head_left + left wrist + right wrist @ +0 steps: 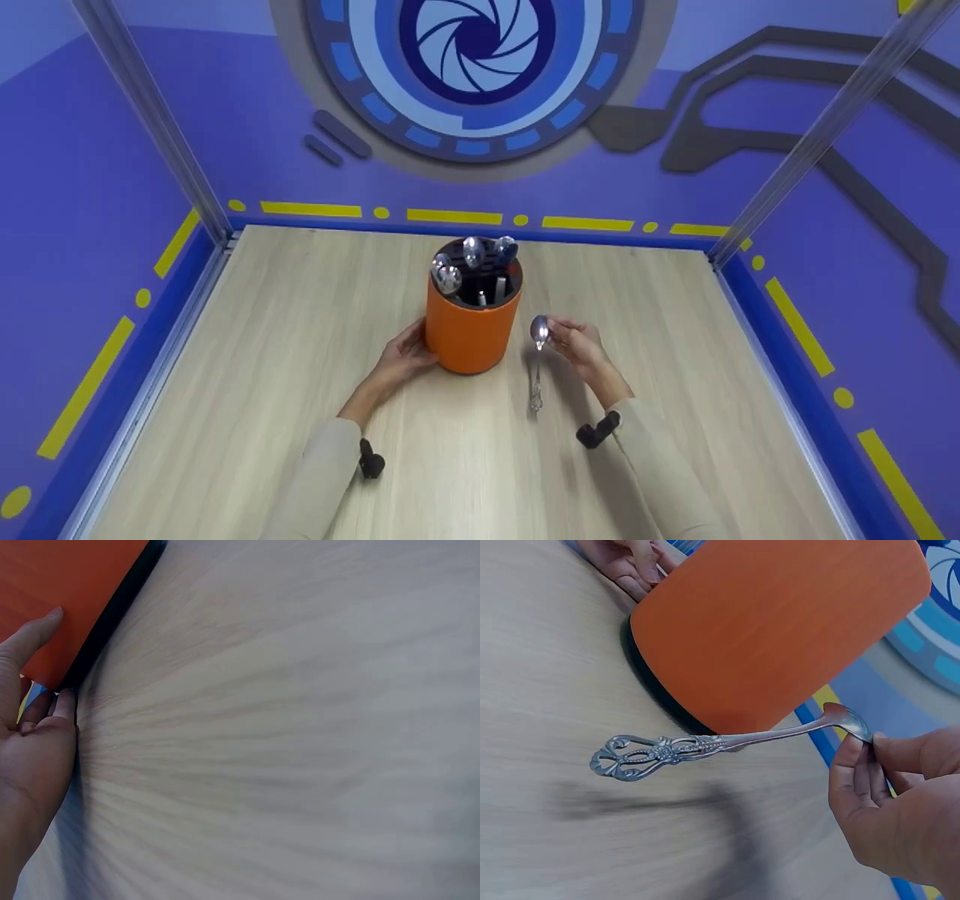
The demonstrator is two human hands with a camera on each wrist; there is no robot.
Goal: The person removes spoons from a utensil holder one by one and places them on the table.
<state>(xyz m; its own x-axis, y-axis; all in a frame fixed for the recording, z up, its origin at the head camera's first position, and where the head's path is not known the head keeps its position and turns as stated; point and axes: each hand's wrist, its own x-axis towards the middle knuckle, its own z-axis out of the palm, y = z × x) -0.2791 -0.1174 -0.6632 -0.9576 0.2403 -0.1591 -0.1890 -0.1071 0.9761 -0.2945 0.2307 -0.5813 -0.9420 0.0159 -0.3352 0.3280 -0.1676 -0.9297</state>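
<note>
A blue and purple printed wall (247, 112) with yellow dashes stands beyond the hands, and a pale wood-grain table (300, 315) lies beneath them. Between the hands stands an upright orange holder (472, 337) with a dark rim and base. The left hand (405, 354) rests against the holder's side, low down, its thumb stretched along the orange surface and its other fingers loosely bent; their tips are partly hidden behind the holder's edge. The right hand (577, 345), just across from the holder's other side, pinches a metal spoon (539, 330) by its bowl between thumb and fingers, with little gap between them. The spoon's ornate handle (652, 754) hangs down from that hand, clear of the table, with a blurred shadow on the wood.

Several spoons (448, 280) stand bowl-up in the holder, farther from the person than both hands; their handles are hidden inside. Small metal pieces (500, 289) in the dark opening are hard to make out. The left wrist view cuts off most of the holder, and the right wrist view crops its top. Pale sleeves (322, 472) run out of the frame behind both hands.
</note>
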